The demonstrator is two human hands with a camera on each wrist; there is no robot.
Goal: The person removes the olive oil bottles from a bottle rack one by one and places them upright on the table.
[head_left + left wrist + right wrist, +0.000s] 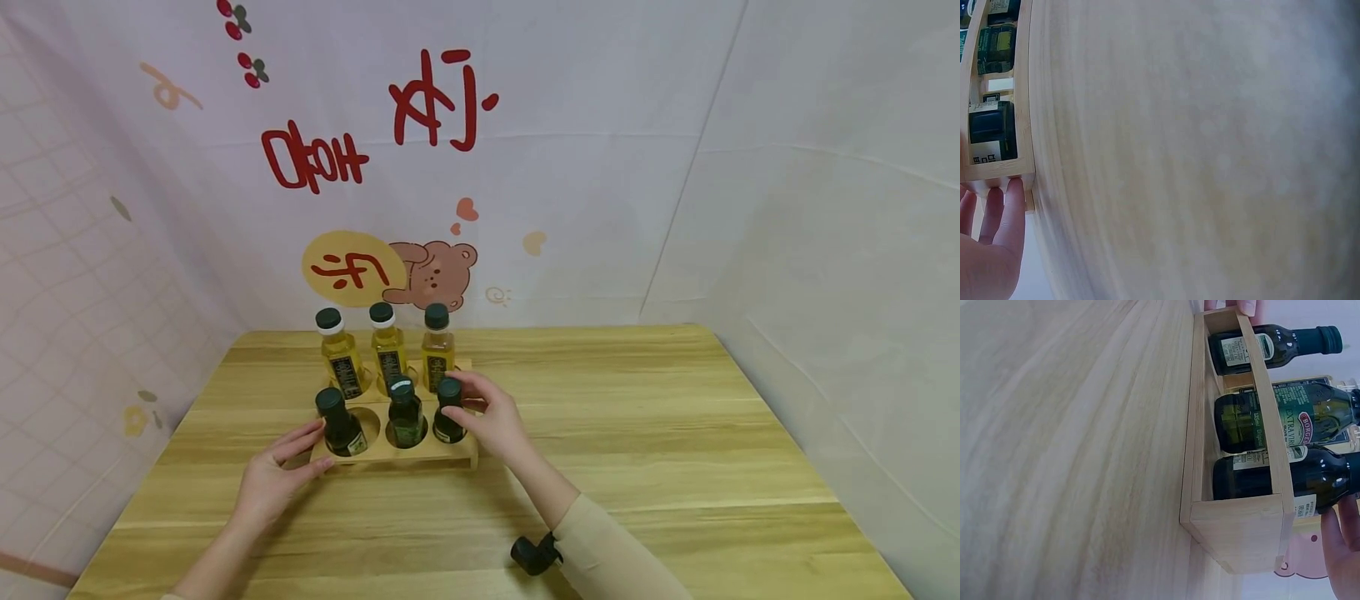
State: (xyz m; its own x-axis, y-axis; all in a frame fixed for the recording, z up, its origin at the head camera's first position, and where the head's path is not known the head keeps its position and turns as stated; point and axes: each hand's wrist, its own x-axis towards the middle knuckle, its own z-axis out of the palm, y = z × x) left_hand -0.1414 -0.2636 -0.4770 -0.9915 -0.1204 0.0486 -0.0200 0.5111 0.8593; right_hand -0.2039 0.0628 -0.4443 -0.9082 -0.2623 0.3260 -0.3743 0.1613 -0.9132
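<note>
A wooden two-tier bottle rack (397, 457) stands on the table, with three dark bottles in its lower front row. My right hand (491, 417) holds the rightmost dark oil bottle (449, 425) near its neck, thumb in front and fingers behind. That bottle (1316, 478) stands in its hole in the right wrist view. My left hand (273, 475) grips the rack's left front corner, fingertips against the end panel (997, 181). Close to it is the leftmost dark bottle (341, 427). Between them stands a green olive oil bottle (407, 421) labelled "extra virgin".
Three clear bottles of yellow oil, such as the middle one (388, 354), fill the upper back row, dark caps on. The wood-grain table (637, 433) extends right of the rack. A printed cloth (585, 167) hangs behind. A black device (534, 554) is at the right wrist.
</note>
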